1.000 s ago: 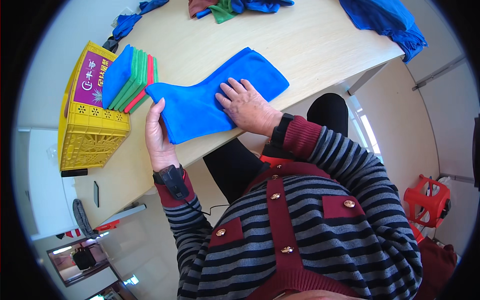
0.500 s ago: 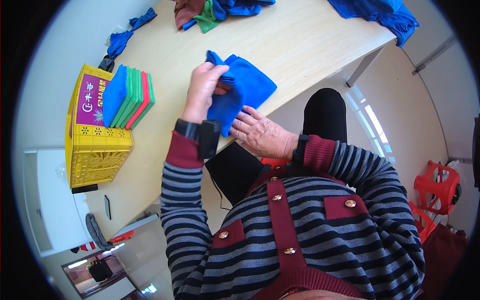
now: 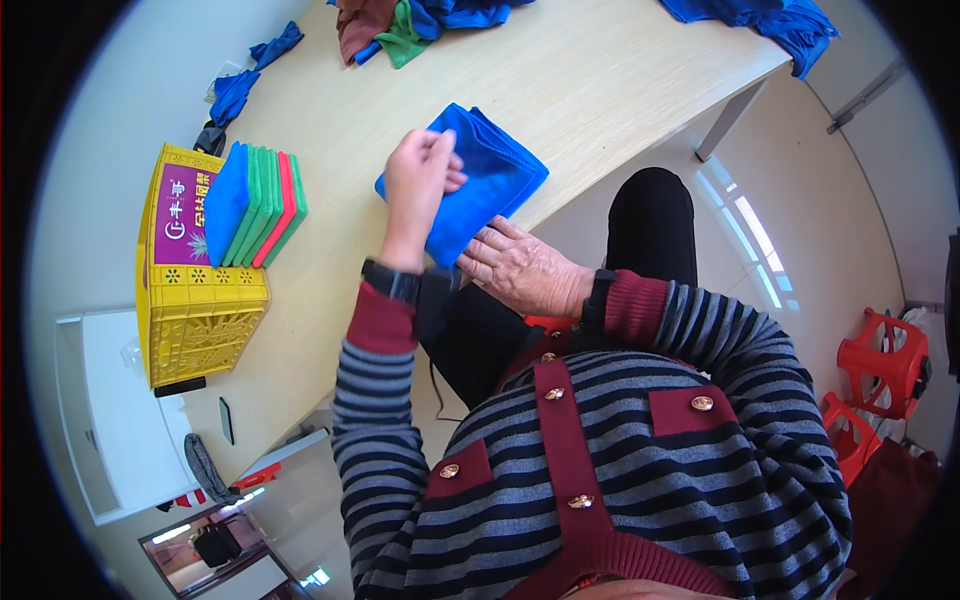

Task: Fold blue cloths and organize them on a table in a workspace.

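A blue cloth (image 3: 495,168) lies folded on the table near its front edge, its layers showing at the right side. Over its left part is my left hand (image 3: 418,180), fingers curled in and nothing visible between them; the hand hides some of the cloth beneath. My right hand (image 3: 530,268) rests at the near corner of the cloth, fingers stretched out flat and touching its edge.
To the left, a yellow plastic crate (image 3: 205,310) stands beside a row of folded blue, green and red cloths (image 3: 262,205). Brown, green and blue cloths (image 3: 405,30) are heaped at the far side. More blue cloth (image 3: 770,25) hangs over the far right corner. A phone (image 3: 227,420) lies near the left end.
The raised flap of the blue cloth has come down to the left and lies over the rest. My left hand has let go of it and moved slightly right. My right hand stays almost still.
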Motion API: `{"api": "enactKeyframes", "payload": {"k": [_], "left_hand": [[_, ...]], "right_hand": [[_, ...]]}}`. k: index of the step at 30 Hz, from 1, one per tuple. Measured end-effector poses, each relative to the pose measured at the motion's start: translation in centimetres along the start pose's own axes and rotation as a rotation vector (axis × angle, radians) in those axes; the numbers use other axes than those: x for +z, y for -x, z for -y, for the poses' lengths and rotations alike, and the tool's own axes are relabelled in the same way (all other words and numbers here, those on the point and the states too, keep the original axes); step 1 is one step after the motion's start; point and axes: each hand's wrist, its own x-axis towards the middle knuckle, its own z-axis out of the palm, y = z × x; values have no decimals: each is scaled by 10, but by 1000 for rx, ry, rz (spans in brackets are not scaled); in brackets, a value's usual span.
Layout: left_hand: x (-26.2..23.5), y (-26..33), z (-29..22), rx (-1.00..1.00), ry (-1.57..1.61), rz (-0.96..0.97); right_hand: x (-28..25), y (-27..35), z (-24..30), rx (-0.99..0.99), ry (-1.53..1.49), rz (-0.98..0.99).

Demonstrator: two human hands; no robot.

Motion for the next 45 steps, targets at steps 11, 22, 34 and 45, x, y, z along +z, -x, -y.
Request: {"api": "enactKeyframes", "payload": {"k": [11,22,34,45], "left_hand": [[-29,84,50,499,-771,-62],[-14,89,53,436,-1037,-73],[-12,89,54,343,-1090,-41],[-16,122,38,387,-1130,57]], "right_hand": [[-2,0,-2,7,-42,-62],[-81,-35,5,428,-451,330],[5,-79,-83,259,141,49],[-12,-81,-79,368,200,128]]}}
